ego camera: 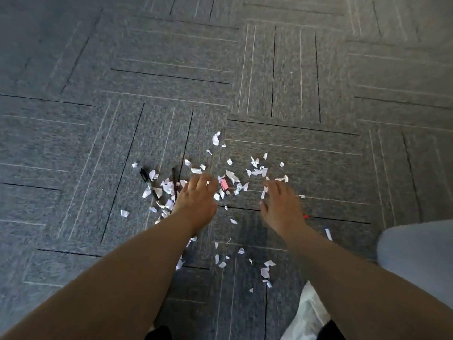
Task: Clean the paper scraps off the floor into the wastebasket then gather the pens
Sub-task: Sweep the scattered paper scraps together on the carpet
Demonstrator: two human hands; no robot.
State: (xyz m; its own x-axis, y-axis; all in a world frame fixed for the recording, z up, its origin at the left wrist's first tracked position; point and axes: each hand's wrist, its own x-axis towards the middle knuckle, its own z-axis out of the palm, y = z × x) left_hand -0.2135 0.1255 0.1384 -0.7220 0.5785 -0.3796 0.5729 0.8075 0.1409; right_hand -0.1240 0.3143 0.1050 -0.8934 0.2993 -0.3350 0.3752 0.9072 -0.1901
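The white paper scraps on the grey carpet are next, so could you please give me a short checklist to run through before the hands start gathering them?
1. Left hand free to gather: ok, it is open over the torn white paper scraps and holds nothing that shows.
2. Right hand free: ok, fingers spread, palm down.
3. Scraps within reach: ok, most lie around both hands on the grey carpet tiles.
4. Pens separate from the scraps: not ok, a dark pen lies among them and a white pen lies near the right forearm.
5. Small pink object identified: cannot tell.
6. Wastebasket position: cannot tell; only a white plastic bag shows at the bottom edge.
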